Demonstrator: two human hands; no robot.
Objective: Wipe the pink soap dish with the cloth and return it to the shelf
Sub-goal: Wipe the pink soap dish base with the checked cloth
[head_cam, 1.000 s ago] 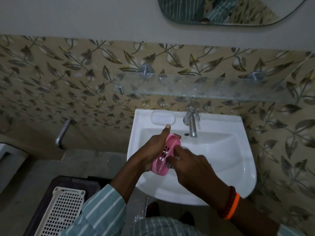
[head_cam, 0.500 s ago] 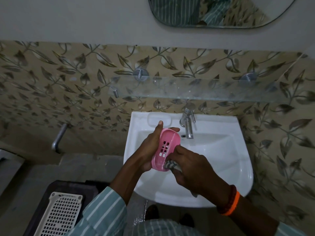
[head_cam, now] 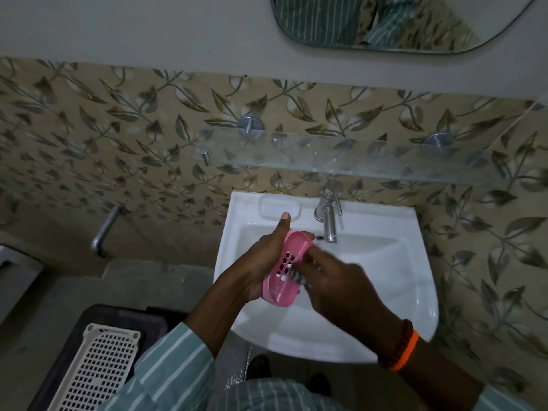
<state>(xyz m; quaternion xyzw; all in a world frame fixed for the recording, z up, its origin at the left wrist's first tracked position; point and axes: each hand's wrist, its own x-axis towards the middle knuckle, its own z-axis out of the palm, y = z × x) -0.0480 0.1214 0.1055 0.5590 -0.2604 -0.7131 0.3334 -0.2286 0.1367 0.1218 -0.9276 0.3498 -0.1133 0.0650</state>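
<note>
Your right hand [head_cam: 341, 289] has its fingers [head_cam: 310, 258] curled tight round a bunched striped cloth [head_cam: 296, 275], pressing it into the slotted floor of the pink soap dish [head_cam: 286, 269]. Your left hand [head_cam: 264, 262] grips the dish from behind and below, thumb up along its far edge, fingertips hooked over the top end, so it sits tilted, its open side facing you. Both hands meet over the white sink [head_cam: 385, 262], the dish held in the air above the basin. Just past your knuckles stands the chrome tap [head_cam: 329, 216], close but not touching. Above that, the glass shelf [head_cam: 341, 160] runs along the leaf-patterned wall, well apart from the dish. Beads and an orange band [head_cam: 403, 348] circle your right wrist. Down at your left, a white perforated tray [head_cam: 98, 372] lies on a dark crate.
</note>
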